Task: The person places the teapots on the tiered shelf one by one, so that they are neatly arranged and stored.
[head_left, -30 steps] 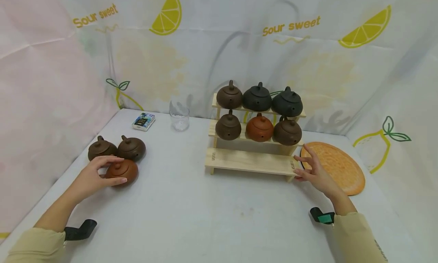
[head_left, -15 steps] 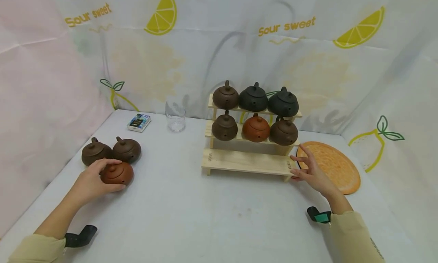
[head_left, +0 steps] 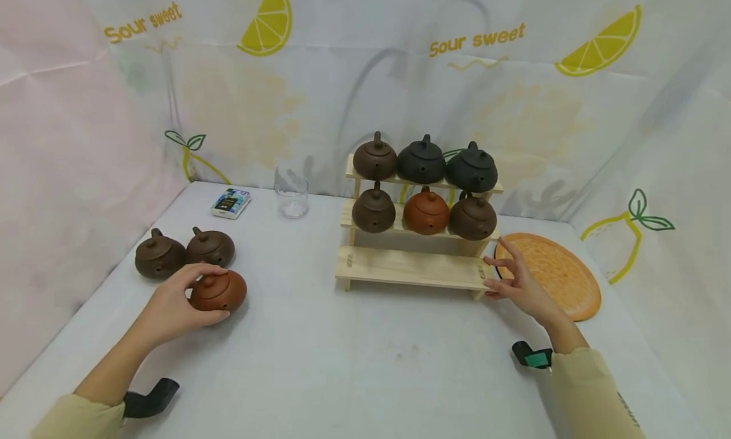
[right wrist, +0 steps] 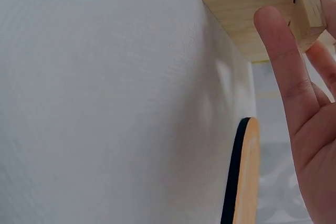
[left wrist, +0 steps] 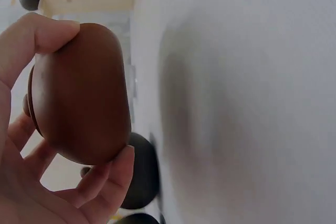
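My left hand (head_left: 177, 304) grips a reddish-brown clay teapot (head_left: 219, 291), thumb on the near side and fingers on the far side. In the left wrist view the teapot (left wrist: 84, 93) is raised off the table, its shadow falling on the white cloth. Two dark brown teapots (head_left: 160, 255) stand just behind it. My right hand (head_left: 525, 290) holds the right end of a three-tier wooden rack (head_left: 411, 268), with the thumb (right wrist: 278, 45) against its end support. Several dark teapots and one reddish teapot (head_left: 426, 212) fill the upper two tiers; the lowest tier is bare.
A small patterned box (head_left: 231, 203) and a clear glass (head_left: 292, 198) stand at the back left. A round pizza-like board (head_left: 551, 274) lies right of the rack, close to my right hand. Printed cloth walls enclose the back and sides.
My left hand has lifted the reddish-brown teapot and moved it right, away from the two dark brown teapots. My right hand stays at the rack's end. The head view has shifted slightly.
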### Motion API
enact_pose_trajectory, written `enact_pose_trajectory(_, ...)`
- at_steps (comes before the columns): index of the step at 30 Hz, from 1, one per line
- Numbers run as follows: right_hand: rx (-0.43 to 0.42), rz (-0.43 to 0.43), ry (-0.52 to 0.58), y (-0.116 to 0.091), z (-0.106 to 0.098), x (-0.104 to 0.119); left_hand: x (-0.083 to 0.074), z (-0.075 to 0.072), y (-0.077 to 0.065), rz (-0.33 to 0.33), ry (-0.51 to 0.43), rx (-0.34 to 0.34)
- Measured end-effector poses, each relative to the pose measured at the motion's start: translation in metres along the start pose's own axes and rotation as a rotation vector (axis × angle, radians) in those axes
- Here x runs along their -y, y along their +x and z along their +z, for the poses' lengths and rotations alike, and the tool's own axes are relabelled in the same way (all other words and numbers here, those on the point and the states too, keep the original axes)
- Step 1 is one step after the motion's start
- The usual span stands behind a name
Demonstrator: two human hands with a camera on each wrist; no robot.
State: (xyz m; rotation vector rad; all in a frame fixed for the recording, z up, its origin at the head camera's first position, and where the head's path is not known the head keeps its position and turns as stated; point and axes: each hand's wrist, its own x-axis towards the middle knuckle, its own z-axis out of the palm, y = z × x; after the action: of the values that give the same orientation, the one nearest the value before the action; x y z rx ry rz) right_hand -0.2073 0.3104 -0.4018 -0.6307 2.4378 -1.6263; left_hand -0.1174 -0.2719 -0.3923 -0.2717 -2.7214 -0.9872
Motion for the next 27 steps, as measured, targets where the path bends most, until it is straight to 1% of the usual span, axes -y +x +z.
enact_pose_trajectory(3,-0.003,0.005,-0.001,0.001,0.000,0.001,-0.005,0.007,0.005,0.070,-0.020,-0.032)
enact_pose_trajectory(6,-0.005,0.016,-0.003,0.001,0.000,0.002,-0.013,0.011,0.012,0.117,-0.040,-0.029)
enact_pose_trajectory(12,-0.004,0.016,0.001,0.001,0.001,0.002,-0.030,0.021,0.026,0.155,-0.080,0.044)
enact_pose_trajectory(15,-0.004,0.005,0.001,0.002,0.001,0.002,-0.039,0.027,0.033,0.173,-0.106,0.070)
enact_pose_trajectory(18,-0.004,0.013,-0.005,0.003,0.001,0.002,-0.049,0.034,0.040,0.190,-0.141,0.095)
enact_pose_trajectory(23,-0.013,0.039,-0.009,0.001,0.001,0.002,-0.068,0.051,0.051,0.237,-0.239,0.162)
enact_pose_trajectory(27,-0.016,0.027,-0.003,0.000,0.000,0.001,-0.082,0.065,0.057,0.281,-0.290,0.203)
